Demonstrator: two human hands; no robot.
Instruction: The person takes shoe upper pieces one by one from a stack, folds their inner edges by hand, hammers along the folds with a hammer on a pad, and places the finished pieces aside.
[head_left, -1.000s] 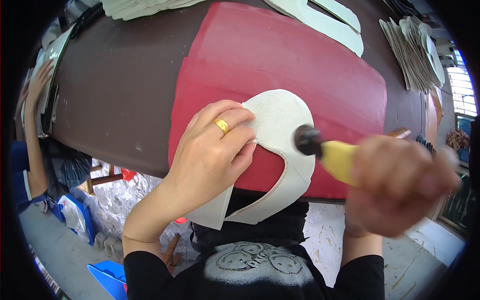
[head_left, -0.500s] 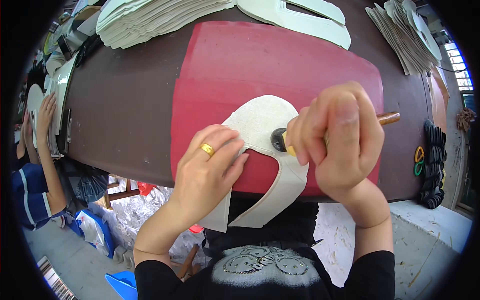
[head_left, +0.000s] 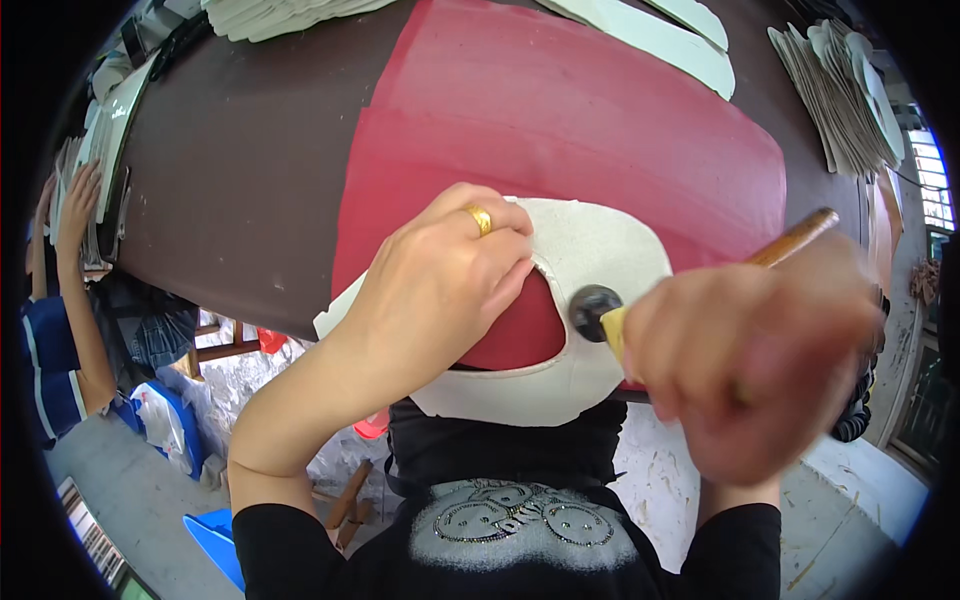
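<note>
A white U-shaped cut piece (head_left: 590, 260) is laid flat on a red sheet (head_left: 560, 110), near the worktop's (head_left: 240, 170) front edge, with its lower curve overhanging that edge. The left hand (head_left: 440, 280) is pressed palm-down on the piece's left arm, fingers spread flat, nothing gripped; a gold ring (head_left: 479, 218) is worn on one finger. The right hand (head_left: 750, 350) is clenched around a wooden-handled tool (head_left: 800, 238), blurred by motion; its dark round head (head_left: 594, 308) is set at the inner edge of the piece's right arm, touching or just above it, cannot be told which. The handle end is seen sticking out past the hand toward upper right. The red sheet is spread over the dark brown worktop. Stacks of pale cut pieces (head_left: 280, 12) are seen at the far left edge, more flat pieces (head_left: 650, 35) at the far middle, another stack (head_left: 850, 90) at far right. Another person's arm (head_left: 75, 250) is seen at the left edge of the worktop, well apart.
</note>
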